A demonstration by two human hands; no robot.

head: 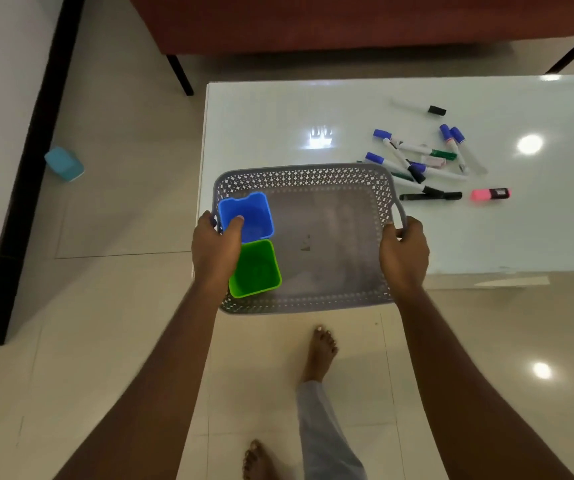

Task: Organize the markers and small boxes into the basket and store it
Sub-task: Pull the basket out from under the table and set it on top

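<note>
Two in basket (308, 172): blue box (252, 211), green box (258, 271) | left hand (214, 249), right hand (404, 252) grip its handles

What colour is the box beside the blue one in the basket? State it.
The box is green, in the head view.

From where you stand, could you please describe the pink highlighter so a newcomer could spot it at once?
On the glossy white table, look right of the grey perforated plastic basket, past the heap of white-barrelled markers. The short pink highlighter lies alone just right of the slim black marker; it is the only pink, stubby one, with a dark band.
</note>
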